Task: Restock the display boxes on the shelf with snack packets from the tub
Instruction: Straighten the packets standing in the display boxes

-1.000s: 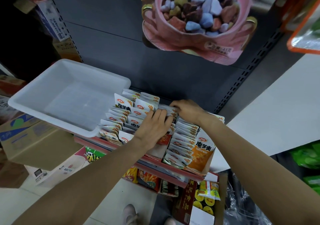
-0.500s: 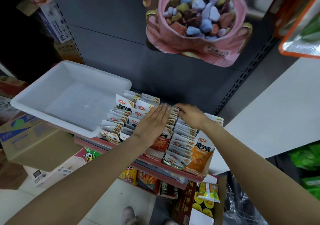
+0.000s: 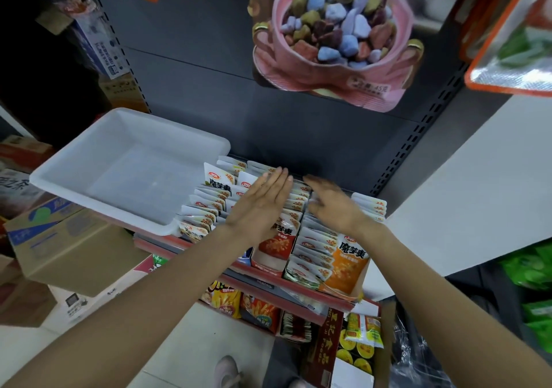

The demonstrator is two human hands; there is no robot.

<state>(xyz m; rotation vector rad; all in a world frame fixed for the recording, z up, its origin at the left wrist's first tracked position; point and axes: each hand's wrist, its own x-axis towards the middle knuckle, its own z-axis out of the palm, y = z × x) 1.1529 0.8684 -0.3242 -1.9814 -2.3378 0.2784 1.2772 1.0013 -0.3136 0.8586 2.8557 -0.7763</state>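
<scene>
White plastic tub (image 3: 98, 160) sits on the shelf (image 3: 263, 280), left of the display boxes (image 3: 346, 289), nothing visible inside. Snack packets (image 3: 316, 247) stand in tight upright rows in the boxes, orange and white fronts facing out. Left hand (image 3: 263, 205) lies flat, fingers straight and together, over the middle rows, holding nothing. Right hand (image 3: 334, 205) is just beside it, palm down over the right rows, fingers loosely spread; motion blur, so contact with the packets is probably there but unclear. Pink candy pouch (image 3: 334, 44) hangs on the back panel above. Cardboard boxes (image 3: 68, 244) are stacked below the tub. More snacks fill the lower shelf (image 3: 254, 307).
</scene>
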